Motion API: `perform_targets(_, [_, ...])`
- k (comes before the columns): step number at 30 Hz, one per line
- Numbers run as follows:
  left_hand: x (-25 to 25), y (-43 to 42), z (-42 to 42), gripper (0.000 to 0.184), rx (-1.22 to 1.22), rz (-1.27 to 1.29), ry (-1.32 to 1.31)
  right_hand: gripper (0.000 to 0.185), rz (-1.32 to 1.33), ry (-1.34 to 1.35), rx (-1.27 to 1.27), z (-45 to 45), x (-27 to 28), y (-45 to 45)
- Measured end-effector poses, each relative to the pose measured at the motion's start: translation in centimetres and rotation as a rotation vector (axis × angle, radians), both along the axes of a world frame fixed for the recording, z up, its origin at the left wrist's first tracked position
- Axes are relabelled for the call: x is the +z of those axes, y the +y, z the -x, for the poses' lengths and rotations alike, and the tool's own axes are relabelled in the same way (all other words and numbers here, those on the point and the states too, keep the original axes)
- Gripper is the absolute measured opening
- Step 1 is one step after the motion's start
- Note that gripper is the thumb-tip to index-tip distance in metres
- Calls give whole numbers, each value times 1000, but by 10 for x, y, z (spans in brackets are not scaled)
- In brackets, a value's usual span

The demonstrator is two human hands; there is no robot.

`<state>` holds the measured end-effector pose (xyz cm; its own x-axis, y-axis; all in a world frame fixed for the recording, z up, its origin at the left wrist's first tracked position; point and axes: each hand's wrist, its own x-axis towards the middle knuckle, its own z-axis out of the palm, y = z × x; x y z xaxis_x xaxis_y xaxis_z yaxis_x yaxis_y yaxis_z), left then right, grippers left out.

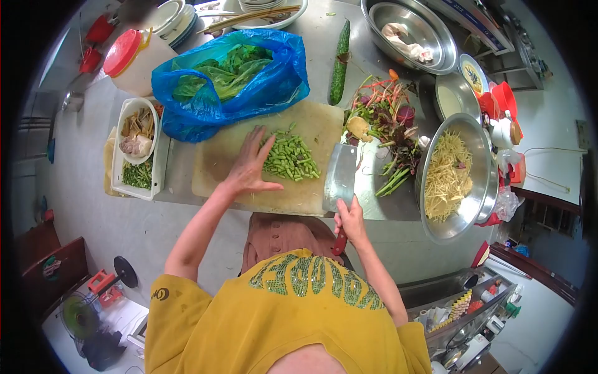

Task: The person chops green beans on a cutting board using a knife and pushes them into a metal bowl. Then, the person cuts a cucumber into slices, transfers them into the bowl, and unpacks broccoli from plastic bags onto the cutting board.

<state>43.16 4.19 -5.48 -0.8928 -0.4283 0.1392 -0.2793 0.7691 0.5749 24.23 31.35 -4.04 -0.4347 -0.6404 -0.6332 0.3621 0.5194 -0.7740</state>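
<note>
Clock centred on the worn beige chopping board (221, 177), 12 o'clock far. At 4 o'clock, the right hand (352, 223), fingers closed on the red-handled, broad steel cleaver (341, 174): a stray swing towards 9 o'clock could nick the left hand (250, 167), its fingers spread, thumb pointing to 3 o'clock. Beyond the thumb, just right of centre, short-cut green stems (291, 157): bright, roughly even, loosely heaped; a careless sweep of the palm could scatter them
</note>
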Motion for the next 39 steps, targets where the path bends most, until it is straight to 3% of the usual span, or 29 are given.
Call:
perform_targets(2, [-2,9,21,118,15,17,47,23,94,-93,-69,-10,-4,-8])
perform_targets(9, [-1,13,70,112,-129,70,60,20,113,-157,-30,-38,-14,-50])
perform_targets(12, [-6,21,68,100,-124,28,71,21,155,-191,-70,-56,-18,-67])
perform_targets(17, [-16,34,62,66,136,-114,253,24,286,-200,-147,-83,-22,-105])
perform_targets(23, [-15,27,65,51,299,-298,383,28,338,-193,-122,-83,-18,-123])
perform_targets(27, [9,23,73,50,299,-336,406,31,404,-173,-160,-81,-2,-133])
perform_targets(33, [77,13,115,52,140,-158,477,34,538,-92,-211,-52,57,-135])
perform_targets(39, [156,49,221,48,-137,-68,554,27,670,134,-505,16,121,-102])
